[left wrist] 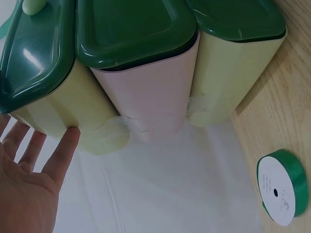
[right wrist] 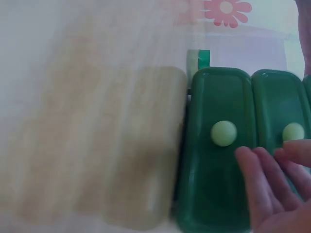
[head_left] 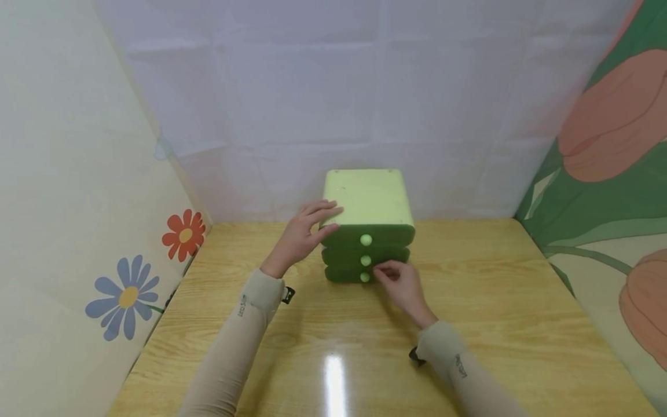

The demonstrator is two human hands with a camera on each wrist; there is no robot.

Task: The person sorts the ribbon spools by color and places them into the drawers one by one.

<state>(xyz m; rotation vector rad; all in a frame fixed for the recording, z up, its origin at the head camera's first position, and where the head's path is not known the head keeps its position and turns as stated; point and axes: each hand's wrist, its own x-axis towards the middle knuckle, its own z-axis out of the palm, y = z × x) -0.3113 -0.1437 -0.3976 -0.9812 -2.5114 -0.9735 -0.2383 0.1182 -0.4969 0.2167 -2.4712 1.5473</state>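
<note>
A small three-drawer cabinet (head_left: 367,200) stands on the table, light green on top with dark green drawer fronts and round pale knobs. My left hand (head_left: 302,234) rests at its top left edge, fingers spread over the side and top. In the left wrist view, the fingertips lie against the yellowish side of the top compartment. At the front, my right hand (head_left: 402,284) has its fingertips just right of the lower two knobs. The right wrist view shows the fingers beside the bottom knob (right wrist: 224,133), with one fingertip close to the middle knob (right wrist: 293,132).
A spool of green ribbon (left wrist: 282,187) stands on the wooden table (head_left: 484,301), left of the cabinet. A white cloth backdrop (head_left: 302,98) hangs right behind. Flower-printed panels (head_left: 599,174) rise at both sides. Clear tape (left wrist: 112,128) joins the compartments along their side.
</note>
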